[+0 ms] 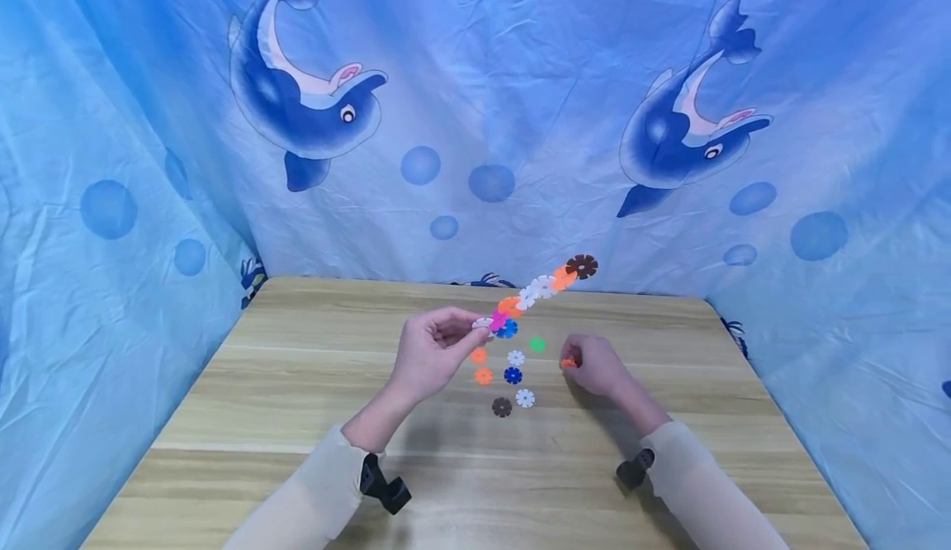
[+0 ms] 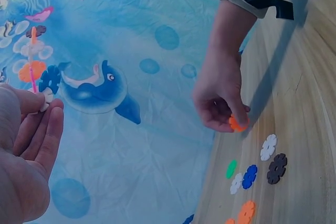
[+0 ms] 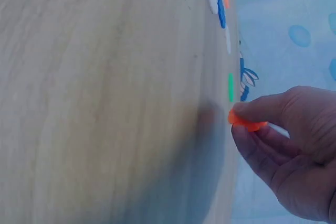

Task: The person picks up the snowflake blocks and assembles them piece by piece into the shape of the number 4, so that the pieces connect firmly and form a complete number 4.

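Note:
My left hand (image 1: pixel 437 353) pinches a white notched plastic disc (image 1: pixel 483 324) between thumb and fingers. That disc is the near end of a joined chain of discs: pink (image 1: pixel 499 320), blue (image 1: pixel 508 329), orange (image 1: pixel 511 306), white (image 1: pixel 544 286), and a brown one (image 1: pixel 582 267) at the far upper right tip. The chain is held up above the table, slanting away to the right. On the other side, my right hand (image 1: pixel 598 366) pinches a loose orange disc (image 3: pixel 247 121) just above the tabletop, apart from the chain.
Between the hands, several loose discs lie on the wooden table (image 1: pixel 297 418): green (image 1: pixel 537 344), dark blue (image 1: pixel 513 376), white (image 1: pixel 525 398), brown (image 1: pixel 502 407) and orange (image 1: pixel 484 376). A blue dolphin-print curtain (image 1: pixel 520 120) hangs behind and at both sides.

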`<state>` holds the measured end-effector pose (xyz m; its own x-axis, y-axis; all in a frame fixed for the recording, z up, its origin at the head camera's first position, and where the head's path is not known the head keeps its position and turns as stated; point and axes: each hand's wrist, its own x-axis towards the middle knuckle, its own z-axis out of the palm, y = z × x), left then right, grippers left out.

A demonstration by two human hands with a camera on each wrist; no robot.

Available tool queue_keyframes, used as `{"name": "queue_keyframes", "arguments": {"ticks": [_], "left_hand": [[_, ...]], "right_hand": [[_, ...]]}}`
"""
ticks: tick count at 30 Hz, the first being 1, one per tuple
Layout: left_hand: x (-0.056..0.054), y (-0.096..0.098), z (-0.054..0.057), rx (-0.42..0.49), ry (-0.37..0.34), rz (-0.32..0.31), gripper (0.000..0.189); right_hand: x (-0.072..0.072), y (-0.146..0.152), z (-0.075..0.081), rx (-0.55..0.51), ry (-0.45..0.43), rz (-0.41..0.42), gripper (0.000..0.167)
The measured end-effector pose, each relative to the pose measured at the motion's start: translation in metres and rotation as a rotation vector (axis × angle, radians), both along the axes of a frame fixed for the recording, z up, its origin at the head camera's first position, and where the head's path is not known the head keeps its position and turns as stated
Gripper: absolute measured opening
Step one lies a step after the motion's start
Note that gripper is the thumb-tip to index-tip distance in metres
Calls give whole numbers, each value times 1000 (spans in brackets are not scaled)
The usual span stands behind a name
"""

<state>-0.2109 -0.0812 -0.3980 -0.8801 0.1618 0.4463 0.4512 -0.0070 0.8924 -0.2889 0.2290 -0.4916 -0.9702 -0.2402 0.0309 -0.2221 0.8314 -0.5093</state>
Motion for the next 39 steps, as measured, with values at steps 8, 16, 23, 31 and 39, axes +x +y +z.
{"name": "queue_keyframes", "arguments": {"ticks": [8, 16, 23, 31, 39], "left_hand": [[-2, 2, 2, 5, 9, -1, 15], [-2, 4, 3, -7, 19, -3, 14], [-3, 5, 3, -5, 19, -4, 13], [-3, 7, 3, -31, 19, -1, 13], [-2, 7, 3, -44, 24, 10, 13]], "right_hand": [[16, 1, 32, -185, 122, -16, 7], [43, -27, 76, -557, 182, 78, 16], [62, -45, 100, -801, 221, 211, 16], [69, -55, 109, -836, 277, 283, 17], [73, -58, 108, -815, 341, 297, 17]]}}
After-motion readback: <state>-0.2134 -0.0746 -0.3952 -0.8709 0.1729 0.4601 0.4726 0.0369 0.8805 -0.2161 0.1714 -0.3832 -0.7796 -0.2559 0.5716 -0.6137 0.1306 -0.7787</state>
